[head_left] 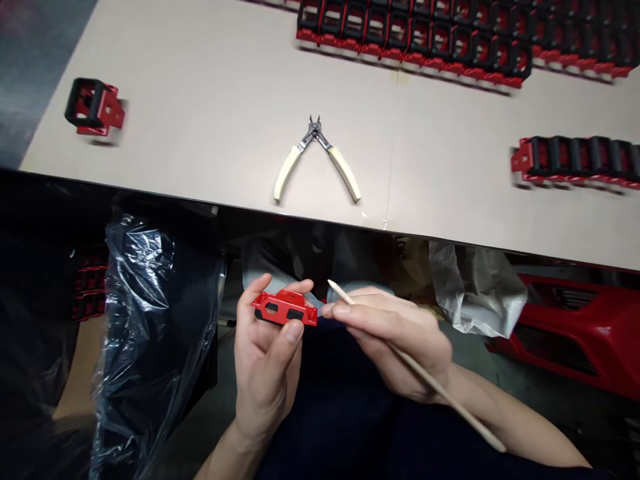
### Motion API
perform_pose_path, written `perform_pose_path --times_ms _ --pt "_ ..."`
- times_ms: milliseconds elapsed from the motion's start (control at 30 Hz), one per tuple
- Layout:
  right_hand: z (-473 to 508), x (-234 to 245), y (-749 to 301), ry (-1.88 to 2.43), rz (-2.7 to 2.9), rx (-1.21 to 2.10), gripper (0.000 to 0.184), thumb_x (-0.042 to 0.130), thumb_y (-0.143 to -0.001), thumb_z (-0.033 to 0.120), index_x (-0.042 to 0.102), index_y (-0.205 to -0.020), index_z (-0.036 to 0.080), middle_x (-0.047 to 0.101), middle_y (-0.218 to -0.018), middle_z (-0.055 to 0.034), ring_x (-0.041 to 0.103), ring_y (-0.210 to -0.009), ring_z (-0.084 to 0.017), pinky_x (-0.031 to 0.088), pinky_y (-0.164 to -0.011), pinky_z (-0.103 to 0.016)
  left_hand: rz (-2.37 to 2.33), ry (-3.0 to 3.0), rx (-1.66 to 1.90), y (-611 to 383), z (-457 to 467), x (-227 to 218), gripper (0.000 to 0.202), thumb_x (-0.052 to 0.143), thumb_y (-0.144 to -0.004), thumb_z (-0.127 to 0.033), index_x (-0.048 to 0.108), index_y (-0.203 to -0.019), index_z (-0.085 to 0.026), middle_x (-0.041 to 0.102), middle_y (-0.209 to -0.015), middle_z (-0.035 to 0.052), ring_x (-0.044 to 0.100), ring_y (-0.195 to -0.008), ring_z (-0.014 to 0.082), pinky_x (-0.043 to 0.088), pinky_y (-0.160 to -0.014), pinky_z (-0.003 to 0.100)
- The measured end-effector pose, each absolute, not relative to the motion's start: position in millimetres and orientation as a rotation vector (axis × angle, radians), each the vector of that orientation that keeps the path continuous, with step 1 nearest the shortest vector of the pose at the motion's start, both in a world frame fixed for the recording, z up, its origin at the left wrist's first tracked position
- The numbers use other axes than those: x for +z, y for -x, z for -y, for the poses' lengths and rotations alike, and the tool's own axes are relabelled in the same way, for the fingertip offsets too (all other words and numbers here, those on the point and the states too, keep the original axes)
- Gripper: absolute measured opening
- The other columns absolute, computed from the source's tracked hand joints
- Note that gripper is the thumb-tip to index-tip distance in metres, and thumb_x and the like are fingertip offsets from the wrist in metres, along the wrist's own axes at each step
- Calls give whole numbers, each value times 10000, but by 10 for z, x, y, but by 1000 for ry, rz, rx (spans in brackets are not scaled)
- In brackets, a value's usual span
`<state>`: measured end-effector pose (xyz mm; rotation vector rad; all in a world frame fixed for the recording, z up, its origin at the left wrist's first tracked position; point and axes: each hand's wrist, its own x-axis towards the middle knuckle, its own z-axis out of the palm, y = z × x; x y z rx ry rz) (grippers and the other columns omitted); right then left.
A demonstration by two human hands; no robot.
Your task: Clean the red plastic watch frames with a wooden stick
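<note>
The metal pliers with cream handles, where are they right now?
In the head view, the metal pliers with cream handles lie open on the pale beige table, near its front edge, just below the rows of red-and-black plastic links.

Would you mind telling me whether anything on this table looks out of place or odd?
One red-and-black part sits alone near the left edge of the table, turned at an angle. It looks odd because the similar parts at the far side stand in neat, tight rows.
</note>
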<state>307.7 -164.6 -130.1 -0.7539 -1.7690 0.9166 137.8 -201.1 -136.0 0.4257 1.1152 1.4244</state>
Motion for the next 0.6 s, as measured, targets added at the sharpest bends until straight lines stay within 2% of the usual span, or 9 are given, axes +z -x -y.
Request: perform_pose_path --times_ms 100,167,267,367,467,600 --pt "1579 -1158 -3160 787 1758 1035 396 644 -1077 140 699 -1449 264 819 -1148 -88 811 -1024 -183 697 -895 -292 -1132 -419 1360 -1328 2004 -1342 453 915 -866 -318 724 -1275 -289 847 -1115 37 818 -968 177 653 -882 279" --pt "1552 -1074 -3179 827 1779 1066 425 672 -1066 145 704 -1455 311 806 -1154 -64 811 -1008 -179 704 -871 -275 -1154 -421 1330 -1308 2009 -1332 480 901 -876 -351 723 -1317 -284 840 -1091 47 825 -965 218 671 -852 322" --pt "1543 -995 -3158 839 1820 1085 485 642 -1053 64 694 -1464 315 817 -1174 -47 814 -1041 -183 704 -912 -268 -1188 -437 1327 -1300 2019 -1326 538 892 -884 -382 702 -1375 -271 838 -1053 60 833 -956 254 683 -877 385" --pt "1563 -969 -3122 838 1824 1100 373 686 -1048 119 741 -1377 284 814 -1126 -42 815 -1005 -182 704 -908 -252 -1207 -442 1342 -1299 2028 -1323 563 899 -879 -391 695 -1392 -283 842 -1060 60 839 -928 252 683 -892 399" --pt "1612 -976 -3081 915 1831 1078 243 732 -1024 147 779 -1245 236 784 -1124 -70 807 -1012 -196 705 -902 -257 -1217 -438 1372 -1299 2034 -1313 529 911 -868 -381 729 -1359 -302 848 -1098 52 838 -884 213 681 -861 338" --pt "1702 -1030 -2988 902 1673 1119 366 692 -985 13 680 -1276 233 775 -1120 -84 805 -1049 -213 709 -963 -343 -1249 -447 1408 -1302 2033 -1303 503 917 -866 -343 754 -1342 -320 850 -1098 30 807 -799 130 645 -778 206"
